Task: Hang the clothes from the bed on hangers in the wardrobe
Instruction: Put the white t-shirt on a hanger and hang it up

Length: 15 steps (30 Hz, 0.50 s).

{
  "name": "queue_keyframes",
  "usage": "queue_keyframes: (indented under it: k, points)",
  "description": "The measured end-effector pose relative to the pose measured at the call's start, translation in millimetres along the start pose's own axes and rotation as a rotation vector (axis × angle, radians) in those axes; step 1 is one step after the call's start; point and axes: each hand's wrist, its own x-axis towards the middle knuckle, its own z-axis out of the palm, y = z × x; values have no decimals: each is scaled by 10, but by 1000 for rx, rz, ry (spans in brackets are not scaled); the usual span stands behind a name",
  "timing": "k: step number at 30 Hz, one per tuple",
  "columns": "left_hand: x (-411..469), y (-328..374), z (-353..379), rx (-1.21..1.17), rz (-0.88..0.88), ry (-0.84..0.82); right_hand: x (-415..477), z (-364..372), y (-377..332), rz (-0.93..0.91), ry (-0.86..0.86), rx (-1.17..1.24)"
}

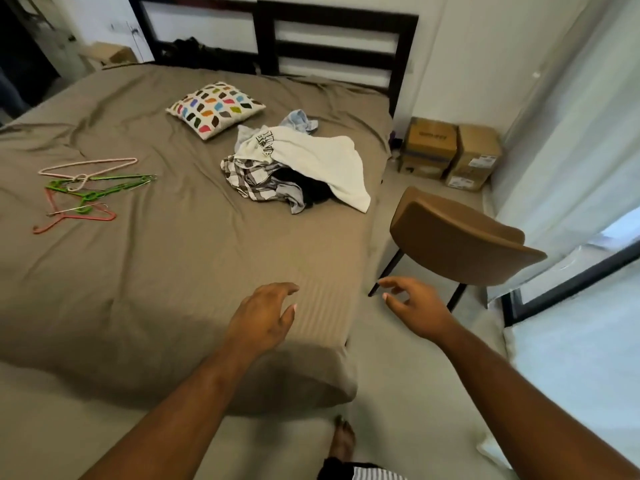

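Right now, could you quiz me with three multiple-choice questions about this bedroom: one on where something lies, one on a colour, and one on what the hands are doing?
1. Where do the hangers lie?
A. On the bed, left of the clothes pile
B. On top of that pile
C. Buried under that pile

2. What colour is the top garment of the pile?
A. Red
B. Yellow
C. White

3. The left hand and right hand:
A. Grip a hanger each
B. Are open, holding nothing
C. Tug at the pile

Answers:
1 A: they lie on bare bed, well apart from the pile.
2 C: a white tee drapes over the rest.
3 B: the fingers spread loosely near the bed's corner, nothing in them.
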Motion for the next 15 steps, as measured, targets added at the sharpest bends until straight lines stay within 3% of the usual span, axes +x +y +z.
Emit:
queue_keyframes:
  k: [6,15]
  points:
    - [427,0,-73,25,-100,-49,600,28,-7,42,-108,60]
    - [1161,-489,-342,62,-114,-74,1382,158,-148,113,-95,154]
